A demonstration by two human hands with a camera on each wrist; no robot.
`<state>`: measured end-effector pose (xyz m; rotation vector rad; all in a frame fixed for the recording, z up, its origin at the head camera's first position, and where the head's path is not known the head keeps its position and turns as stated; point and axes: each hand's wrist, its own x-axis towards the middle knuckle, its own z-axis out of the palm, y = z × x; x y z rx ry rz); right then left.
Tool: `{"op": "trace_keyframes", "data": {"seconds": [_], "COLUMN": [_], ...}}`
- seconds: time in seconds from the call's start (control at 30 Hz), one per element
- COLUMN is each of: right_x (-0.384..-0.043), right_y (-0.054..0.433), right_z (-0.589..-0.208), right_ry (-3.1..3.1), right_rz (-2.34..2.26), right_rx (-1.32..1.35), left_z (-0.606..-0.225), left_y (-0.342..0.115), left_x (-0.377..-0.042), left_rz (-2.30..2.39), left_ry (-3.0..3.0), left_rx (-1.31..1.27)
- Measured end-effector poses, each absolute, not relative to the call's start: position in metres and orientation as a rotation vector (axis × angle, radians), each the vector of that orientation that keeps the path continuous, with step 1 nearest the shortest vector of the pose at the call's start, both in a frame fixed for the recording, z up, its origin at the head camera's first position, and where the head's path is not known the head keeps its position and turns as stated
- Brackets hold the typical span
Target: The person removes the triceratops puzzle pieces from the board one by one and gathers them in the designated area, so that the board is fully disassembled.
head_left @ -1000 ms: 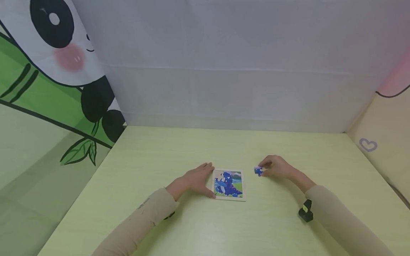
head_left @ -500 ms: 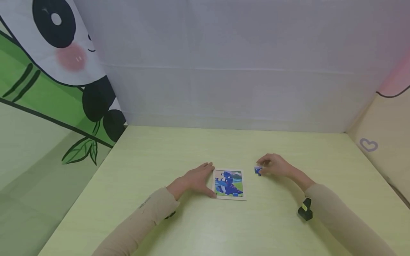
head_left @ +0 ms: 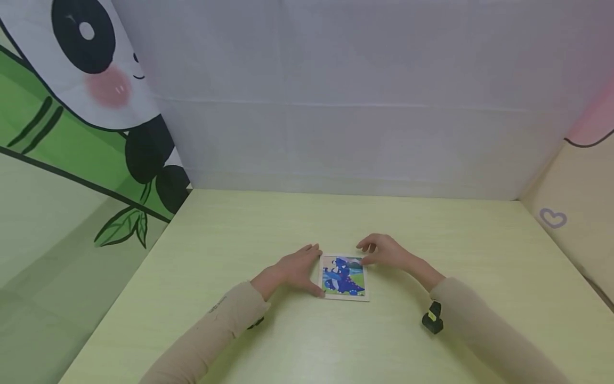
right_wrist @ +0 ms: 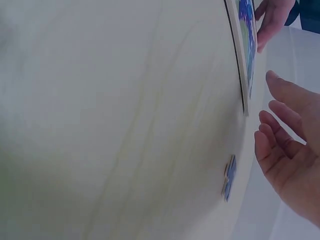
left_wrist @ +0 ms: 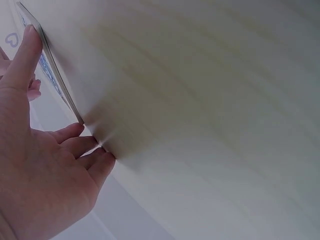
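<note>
A square jigsaw puzzle (head_left: 343,277) with a blue dinosaur picture lies flat on the table in a pale frame. Along its left side rests my left hand (head_left: 295,269), thumb at the near corner and fingers by the far corner; the left wrist view shows the thumb (left_wrist: 29,47) against the frame's edge. My right hand (head_left: 386,252) hovers by the far right corner, its thumb tip close to the picture. Nothing sits between its loosely bent fingers (right_wrist: 274,134) in the right wrist view. A loose puzzle piece (right_wrist: 230,177) lies on the table below them; the right hand hides it in the head view.
The pale yellow table (head_left: 268,341) ends at a grey-white cloth wall (head_left: 355,144). A panda-print panel (head_left: 115,106) stands on the left, and a cream panel (head_left: 585,213) with a small heart on the right.
My right hand has let go of the loose puzzle piece and moved left to the puzzle's far right corner. The left hand has stayed on the left edge.
</note>
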<state>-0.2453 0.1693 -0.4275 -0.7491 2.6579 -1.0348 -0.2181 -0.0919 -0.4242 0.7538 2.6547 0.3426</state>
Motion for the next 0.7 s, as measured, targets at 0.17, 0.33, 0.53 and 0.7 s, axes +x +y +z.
{"op": "trace_keyframes", "data": {"seconds": [0.17, 0.33, 0.53, 0.7], "right_x": [-0.241, -0.237, -0.237, -0.238], "right_y": [0.152, 0.142, 0.138, 0.136], "right_z": [-0.431, -0.433, -0.436, -0.436], "right_ry": [2.638, 2.636, 2.675, 2.686], "right_rz": [-0.996, -0.964, -0.913, -0.888], "right_rx": [-0.770, -0.786, -0.821, -0.825], "left_z": [-0.423, -0.422, -0.422, -0.423], "left_y": [-0.091, -0.091, -0.090, -0.091], "left_x": [-0.218, -0.217, -0.217, -0.218], "left_rz": [0.342, 0.360, 0.365, 0.365], "left_ry": [2.654, 2.654, 2.656, 2.660], "left_rx": [0.733, 0.733, 0.741, 0.737]}}
